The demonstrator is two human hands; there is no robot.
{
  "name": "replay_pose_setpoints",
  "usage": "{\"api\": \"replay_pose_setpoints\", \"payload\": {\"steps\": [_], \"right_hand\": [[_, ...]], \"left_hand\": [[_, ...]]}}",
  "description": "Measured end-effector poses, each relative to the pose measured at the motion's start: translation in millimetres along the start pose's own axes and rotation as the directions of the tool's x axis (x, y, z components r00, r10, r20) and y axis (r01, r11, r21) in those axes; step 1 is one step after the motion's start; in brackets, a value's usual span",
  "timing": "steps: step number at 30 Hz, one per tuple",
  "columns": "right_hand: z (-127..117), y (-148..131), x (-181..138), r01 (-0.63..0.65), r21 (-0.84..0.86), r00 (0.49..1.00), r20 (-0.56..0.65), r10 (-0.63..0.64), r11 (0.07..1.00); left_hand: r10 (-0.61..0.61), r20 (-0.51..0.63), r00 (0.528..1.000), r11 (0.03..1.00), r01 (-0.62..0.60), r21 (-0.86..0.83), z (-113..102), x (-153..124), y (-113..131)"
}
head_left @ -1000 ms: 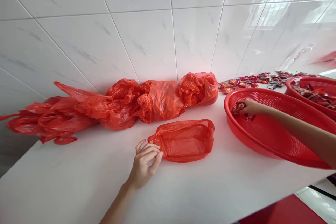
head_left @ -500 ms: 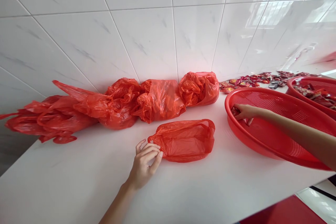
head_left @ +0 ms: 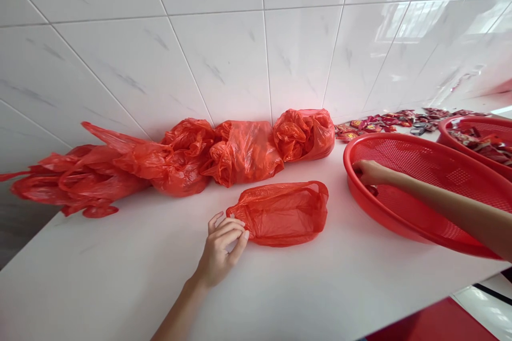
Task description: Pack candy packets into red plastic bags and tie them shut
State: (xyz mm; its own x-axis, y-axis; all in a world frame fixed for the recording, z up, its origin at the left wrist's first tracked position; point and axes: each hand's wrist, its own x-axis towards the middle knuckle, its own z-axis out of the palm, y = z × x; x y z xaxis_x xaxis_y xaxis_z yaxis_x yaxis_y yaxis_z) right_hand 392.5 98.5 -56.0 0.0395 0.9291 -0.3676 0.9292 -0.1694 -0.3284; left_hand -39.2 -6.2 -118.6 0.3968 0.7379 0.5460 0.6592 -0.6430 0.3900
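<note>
Bag (head_left: 286,218) is pinched by left hand (head_left: 219,254); I cannot tell whether right hand (head_left: 371,172), in basket (head_left: 384,219), grips.

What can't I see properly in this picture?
All in the head view:
- Right hand: the back of the hand hides how much it holds in the near basket.
- Wall bags: crumpled red plastic hides what's inside.
- Back basket: the picture's right edge cuts off its far end.
- Packets by the wall: their printing is too small to read.
</note>
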Motion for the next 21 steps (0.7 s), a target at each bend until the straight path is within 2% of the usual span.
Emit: {"api": "replay_pose_setpoints", "payload": {"steps": [4, 10, 16, 19, 21], "right_hand": [[1, -2, 2, -0.009, 0.011, 1.000, -0.023, 0.009, 1.000], [-13, 8, 3, -0.019, 0.173, 1.000, 0.010, 0.018, 0.985], [-37, 14, -7, 0.115, 0.320, 0.992, -0.083, -0.093, 0.941], [-54, 8, -22, 0.190, 0.375, 0.980, -0.126, -0.154, 0.907], [-64, -1, -36, 0.253, 0.400, 0.961, -0.209, -0.181, 0.881]], "left_hand": [[-0.005, -0.004, 1.000, 1.000, 0.005, -0.007, 0, 0, 0], [0.006, -0.007, 1.000, 1.000, -0.006, 0.000, 0, 0, 1], [0.003, -0.010, 1.000, 1.000, -0.004, -0.016, 1, 0, 0], [-0.002, -0.012, 1.000, 1.000, 0.002, -0.009, 1, 0, 0], [-0.002, -0.010, 1.000, 1.000, 0.002, 0.001, 1, 0, 0]]}}
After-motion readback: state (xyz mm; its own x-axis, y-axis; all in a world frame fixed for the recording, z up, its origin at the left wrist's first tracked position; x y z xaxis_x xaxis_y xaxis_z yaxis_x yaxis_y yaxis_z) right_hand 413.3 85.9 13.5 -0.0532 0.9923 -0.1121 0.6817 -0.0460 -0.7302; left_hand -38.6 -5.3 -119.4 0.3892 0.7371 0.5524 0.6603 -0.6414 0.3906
